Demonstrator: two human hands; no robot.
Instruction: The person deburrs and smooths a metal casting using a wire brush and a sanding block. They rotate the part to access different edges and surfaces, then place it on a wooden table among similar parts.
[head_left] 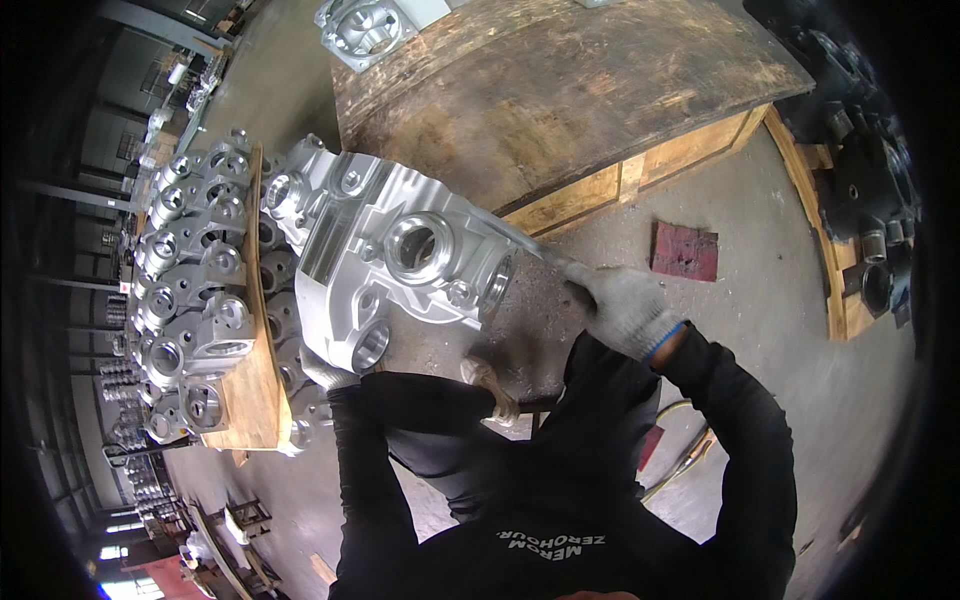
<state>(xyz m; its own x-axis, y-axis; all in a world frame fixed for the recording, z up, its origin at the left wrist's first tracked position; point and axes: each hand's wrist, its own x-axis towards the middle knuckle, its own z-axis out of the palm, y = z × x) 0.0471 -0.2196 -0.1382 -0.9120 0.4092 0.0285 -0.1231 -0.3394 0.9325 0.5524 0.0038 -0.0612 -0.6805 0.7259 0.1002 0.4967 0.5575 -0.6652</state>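
Note:
A large silver cast-metal housing (400, 265) with round bores sits tilted in front of me. My left hand (325, 372), in a grey glove, holds it from underneath at its lower edge and is mostly hidden. My right hand (620, 300), also gloved, grips a thin metal file or rod (510, 235) whose tip rests along the housing's upper right edge.
Stacks of similar silver housings (195, 290) on wooden boards fill the left. A big worn wooden pallet (560, 90) lies ahead with one housing (362, 28) at its far corner. Dark castings (860, 170) sit at the right. A red block (685, 250) lies on the concrete floor.

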